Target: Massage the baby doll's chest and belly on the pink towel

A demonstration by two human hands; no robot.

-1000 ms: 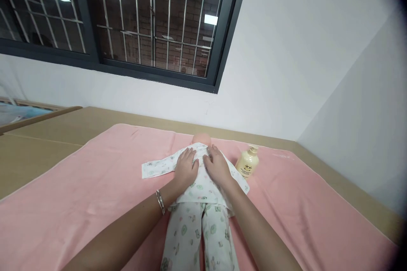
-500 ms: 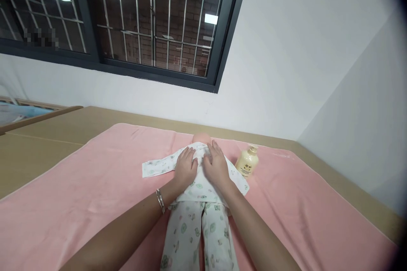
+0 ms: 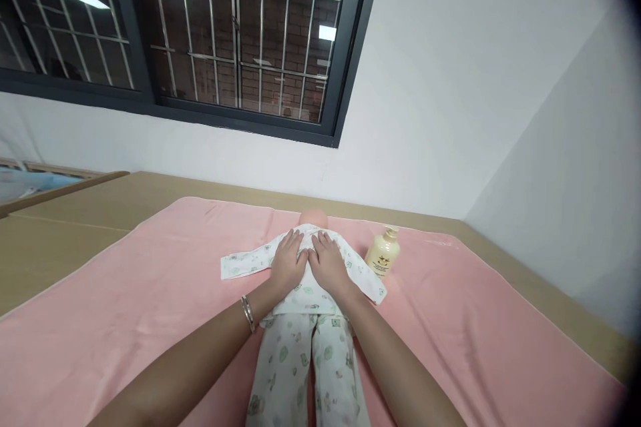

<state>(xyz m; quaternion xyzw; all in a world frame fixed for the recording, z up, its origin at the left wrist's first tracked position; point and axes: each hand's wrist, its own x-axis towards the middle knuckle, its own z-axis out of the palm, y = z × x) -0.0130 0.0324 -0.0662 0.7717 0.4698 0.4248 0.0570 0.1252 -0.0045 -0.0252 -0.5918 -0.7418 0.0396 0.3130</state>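
A baby doll, its smooth pink head (image 3: 314,217) at the far end, lies on a pink sheet (image 3: 150,300). It wears a white printed top (image 3: 309,299) and matching trousers (image 3: 278,367); the sleeves spread out to both sides. My left hand (image 3: 289,263) rests flat on the upper part of the top, fingers stretched toward the head. Beside it my right hand (image 3: 328,264) lies flat too, the thumbs touching or nearly so. Neither hand grips anything. The doll's hands and face are not visible.
A pale yellow pump bottle (image 3: 383,255) stands right of the doll, close to its right-hand sleeve. Wooden boards (image 3: 75,217) border the sheet. Behind rises a white wall (image 3: 415,113) with a dark-framed, barred window (image 3: 240,47). Something blue lies at the far left.
My right hand has moved left and settled flat on the doll's top, closer to my left hand, which stays almost in place. The view has shifted slightly.
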